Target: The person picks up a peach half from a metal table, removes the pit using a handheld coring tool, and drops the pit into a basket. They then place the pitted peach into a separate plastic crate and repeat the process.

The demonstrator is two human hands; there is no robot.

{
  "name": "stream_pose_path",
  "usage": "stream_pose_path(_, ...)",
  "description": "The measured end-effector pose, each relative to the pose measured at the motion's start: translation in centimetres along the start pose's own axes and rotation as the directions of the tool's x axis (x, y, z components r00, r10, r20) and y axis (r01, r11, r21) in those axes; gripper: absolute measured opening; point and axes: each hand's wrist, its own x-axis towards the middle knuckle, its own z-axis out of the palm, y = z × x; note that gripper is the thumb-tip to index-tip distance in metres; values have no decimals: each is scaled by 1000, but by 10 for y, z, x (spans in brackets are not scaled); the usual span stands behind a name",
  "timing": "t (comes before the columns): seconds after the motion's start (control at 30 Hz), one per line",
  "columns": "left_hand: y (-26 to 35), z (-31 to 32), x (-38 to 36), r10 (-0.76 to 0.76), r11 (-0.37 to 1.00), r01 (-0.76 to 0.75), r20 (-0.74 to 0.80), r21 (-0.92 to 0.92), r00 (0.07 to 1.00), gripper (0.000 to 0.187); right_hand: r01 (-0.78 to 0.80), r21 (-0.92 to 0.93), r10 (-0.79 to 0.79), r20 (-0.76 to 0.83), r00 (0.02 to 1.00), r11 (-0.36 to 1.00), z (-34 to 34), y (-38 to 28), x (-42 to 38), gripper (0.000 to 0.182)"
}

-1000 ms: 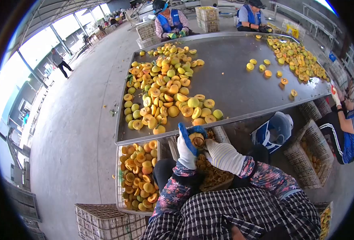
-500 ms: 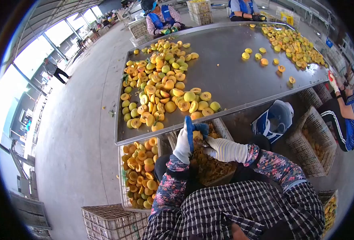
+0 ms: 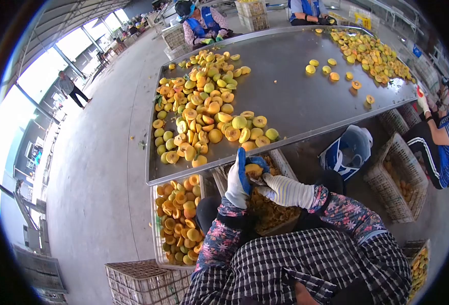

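My left hand point(image 3: 238, 179), in a white glove with blue coating, is closed around a yellow peach half point(image 3: 253, 170), its thumb pointing up. Close against the fruit, my right hand point(image 3: 287, 191), in a striped white glove, has its fingers pinched together. A small dark, shiny bit shows at those fingertips, too small to name. Both hands are above a crate of brownish-yellow scraps point(image 3: 270, 212), just off the near edge of the metal table point(image 3: 280, 101). A large heap of halved peaches point(image 3: 204, 109) lies on that table in front of me.
A crate of peach halves point(image 3: 180, 216) stands left of my lap, near stacked crates point(image 3: 138, 282). To the right are a blue-and-white bucket point(image 3: 347, 152) and another crate point(image 3: 399, 178). Co-workers sit around the table; a person point(image 3: 72, 90) stands far left.
My left hand has turned slightly, and the peach half in it shows more plainly. The right hand stays close beside it, nearly in place.
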Motion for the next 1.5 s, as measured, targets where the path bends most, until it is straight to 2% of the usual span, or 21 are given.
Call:
stream_pose_path(0.1,-1,5,-3,25,1000,-24,45,-16,999,60,-184,490,147,114,983,852,9,-3,-5,35)
stream_pose_path(0.27,3,15,1,-96,948,108,56,-299,994,53,-262,753,154,212,965,604,7,-4,-7,39)
stream_pose_path(0.37,-3,9,2,-66,952,101,127,-288,990,46,-281,814,64,290,955,509,1,5,-10,42)
stream_pose_path(0.43,-15,10,-3,61,987,-56,25,-152,998,43,-308,803,83,310,947,510,1,16,-11,42)
stream_pose_path(0.47,-12,6,2,-33,976,28,-20,-217,999,41,-321,797,92,321,943,511,1,20,-13,41)
stream_pose_path(0.5,-9,2,7,-127,952,103,-65,-288,990,41,-262,757,35,302,953,598,0,18,-21,42)
stream_pose_path(0.6,-7,-42,9,-76,958,28,-160,-286,984,35,-270,605,115,281,953,749,-7,22,-36,42)
stream_pose_path(0.63,8,-45,0,140,989,-125,-206,83,969,33,-199,479,79,258,963,855,-7,45,-35,43)
stream_pose_path(0.67,21,-56,-9,241,928,-157,-225,337,944,32,-153,174,120,184,975,973,-5,55,-37,44)
stream_pose_path(0.73,49,-83,-24,345,730,-52,-301,681,889,31,-89,-463,114,26,993,882,-1,67,-38,48)
stream_pose_path(0.8,81,-100,-43,441,280,167,-281,945,853,34,-197,-488,269,83,960,851,1,68,-39,58)
stream_pose_path(0.9,94,-154,-47,473,-74,293,-225,953,852,43,-172,-477,262,129,956,862,-1,60,-37,61)
stream_pose_path(1.0,98,-142,-20,446,-19,210,-180,977,877,46,55,-309,-67,-29,997,950,11,87,-25,63)
stream_pose_path(1.03,96,-135,-6,413,19,165,-159,986,897,46,-132,-239,144,34,989,962,5,77,-21,64)
stream_pose_path(1.13,79,-105,50,319,116,91,-124,989,940,47,207,-20,-208,-145,967,978,9,73,-11,57)
stream_pose_path(1.23,48,-117,118,255,-65,18,-1,998,967,39,344,167,-294,-266,918,924,21,83,-4,43)
stream_pose_path(1.3,30,-116,149,283,20,67,-70,998,956,45,214,307,-163,-184,969,927,25,107,9,43)
stream_pose_path(1.37,-2,-153,187,298,-42,129,-111,991,948,57,218,457,-136,-207,969,862,18,83,-3,41)
stream_pose_path(1.43,4,-111,183,288,-43,205,-184,978,940,62,-28,563,46,-17,999,826,14,98,5,44)
stream_pose_path(1.47,1,-104,188,245,-26,245,-232,969,942,62,-34,354,41,-13,999,935,9,94,12,46)
stream_pose_path(1.5,-2,-105,192,251,-7,225,-216,974,944,65,-27,468,45,-28,999,883,8,89,6,47)
